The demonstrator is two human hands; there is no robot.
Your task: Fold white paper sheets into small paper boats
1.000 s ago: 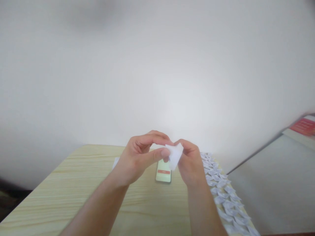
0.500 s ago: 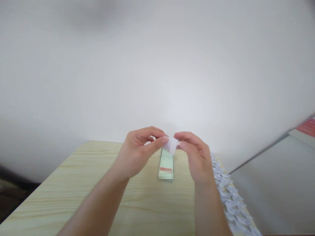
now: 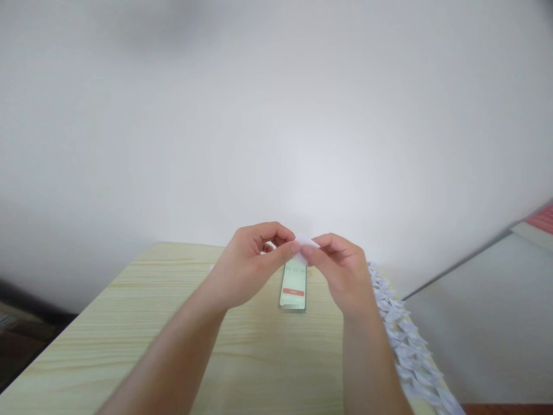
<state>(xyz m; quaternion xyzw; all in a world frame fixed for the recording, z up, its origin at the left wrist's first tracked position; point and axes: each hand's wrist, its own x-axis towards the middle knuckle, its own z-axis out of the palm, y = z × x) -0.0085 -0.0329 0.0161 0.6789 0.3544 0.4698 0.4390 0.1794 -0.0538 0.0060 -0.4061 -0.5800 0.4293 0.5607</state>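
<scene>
Both my hands are raised above a light wooden table. My left hand and my right hand pinch a small piece of white paper between thumbs and fingertips; most of the paper is hidden by the fingers. Directly below the hands a phone lies flat on the table, its lit screen showing a red bar.
Several small folded white paper pieces lie in rows along the table's right edge. A plain white wall stands behind the table. At the far right is a pale surface with a red-and-white object at the frame edge.
The hands have closed in on the paper, which now shows far less than before. The view has shifted slightly, so the phone appears more fully below the hands.
</scene>
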